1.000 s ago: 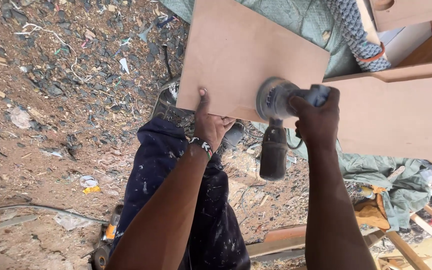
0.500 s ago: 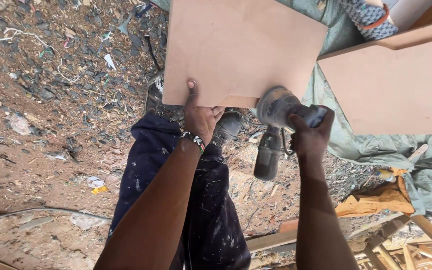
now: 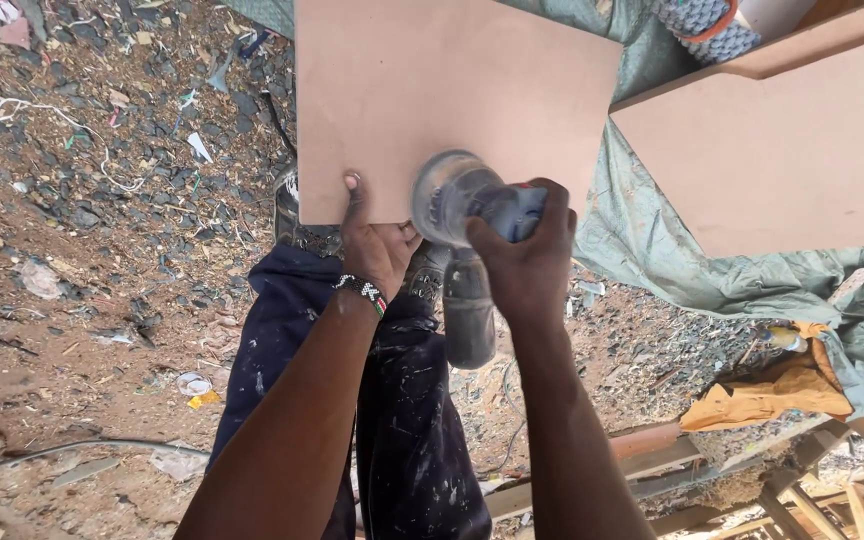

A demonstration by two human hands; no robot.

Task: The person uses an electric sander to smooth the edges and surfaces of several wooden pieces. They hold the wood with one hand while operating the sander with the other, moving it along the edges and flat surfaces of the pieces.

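A flat tan wooden board lies in front of me at waist height. My left hand, with a beaded band at the wrist, grips the board's near edge, thumb on top. My right hand is closed around a grey power sander whose round, blurred disc rests on the board's near edge, just right of my left hand. The sander's dark handle points down toward me.
A second tan board or box stands at the right, over a green tarp. An orange cloth and wooden frames lie lower right. The ground is dirt with debris and a cable.
The view has shifted so the board and hands sit lower and more central. The sander has moved left along the board's near edge, closer to my left hand.
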